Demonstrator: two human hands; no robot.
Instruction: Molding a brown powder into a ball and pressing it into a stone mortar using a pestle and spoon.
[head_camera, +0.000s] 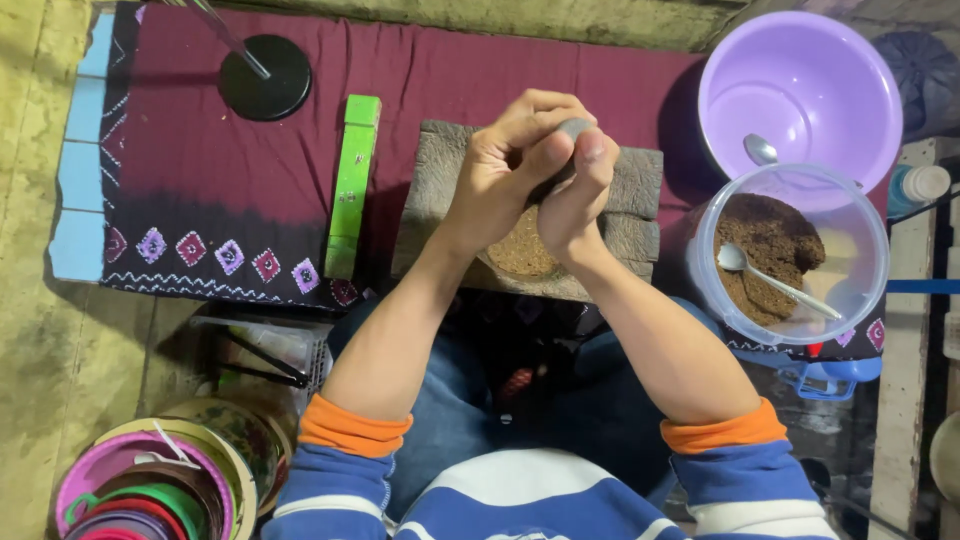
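Hands meet at the middle of the head view, seen from above as the person sits with blue-jeaned legs under a low grey stone block that lies on a maroon cloth with a dark patterned border. The left hand is clenched around a grey stone pestle, of which only the top shows between the fingers. The right hand is wrapped over the left and closed on the same pestle, thumb up along it. Directly below both hands, in the hollow of the stone block, sits a round mass of brown ground material, partly hidden by the right hand. Both sleeves are striped blue and white with orange cuffs. Left of the block lies a green wooden bar, and beyond it a black round base with a thin rod. To the right stands a clear plastic tub holding dark brown paste and a white spoon, and behind it a lilac plastic bowl with a metal spoon inside. At lower left, on the floor, is a stack of coloured rings.
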